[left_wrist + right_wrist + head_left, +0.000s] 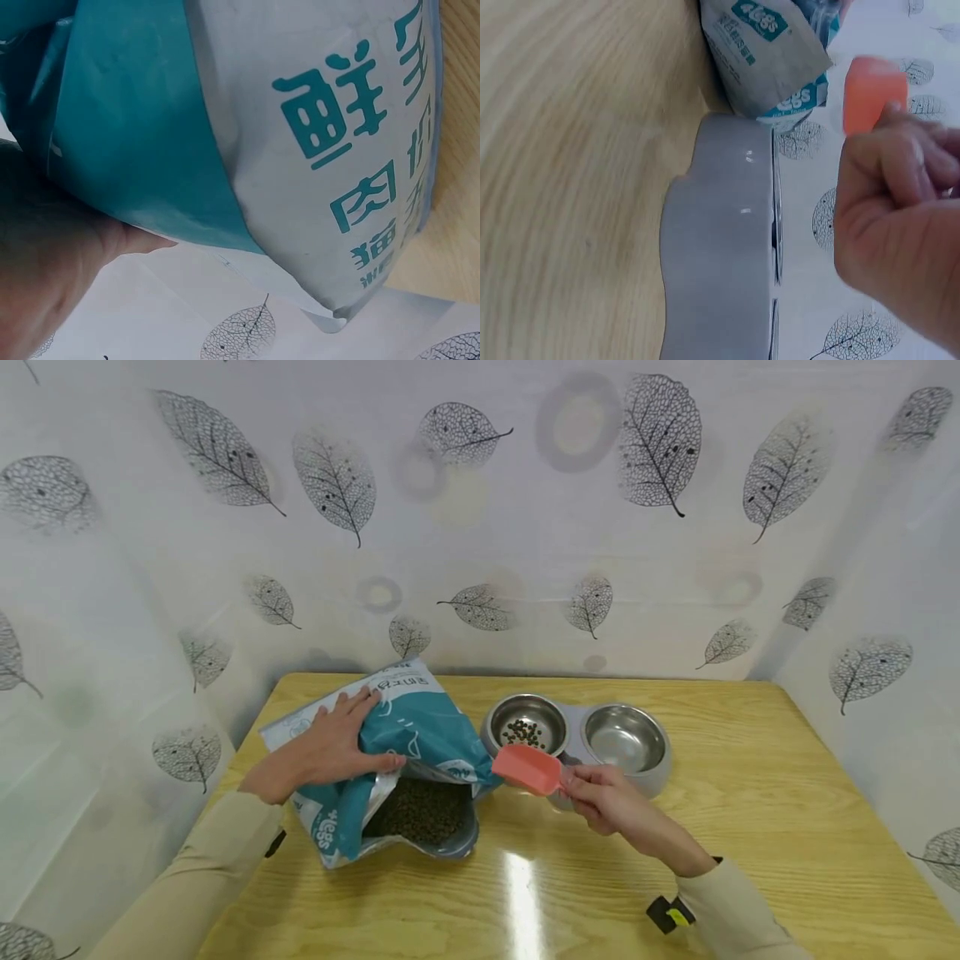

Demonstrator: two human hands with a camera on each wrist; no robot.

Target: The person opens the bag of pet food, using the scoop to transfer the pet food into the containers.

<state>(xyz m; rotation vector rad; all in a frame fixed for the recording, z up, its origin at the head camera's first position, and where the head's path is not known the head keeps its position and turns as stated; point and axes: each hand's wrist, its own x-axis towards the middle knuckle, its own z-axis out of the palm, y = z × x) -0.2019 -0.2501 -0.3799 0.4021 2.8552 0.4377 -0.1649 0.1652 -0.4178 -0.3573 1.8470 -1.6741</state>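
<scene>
A teal and white bag of pet food (438,727) lies on its side, its mouth facing the front with brown kibble (423,812) showing inside. My left hand (337,745) rests on top of it, fingers spread and thumb along the opening. In the left wrist view the hand (52,255) lies against the bag's teal side (142,135). My right hand (618,803) grips a coral-pink scoop (528,768) by its handle, held over the front edge of the double bowl (576,739). No kibble shows in the scoop. Some kibble (522,733) lies in the left steel bowl.
The right steel bowl (624,739) shares the grey base, seen from the side in the right wrist view as a grey wall (720,240). All stands on a wooden table (780,827). Leaf-patterned sheeting (487,527) hangs behind and at both sides.
</scene>
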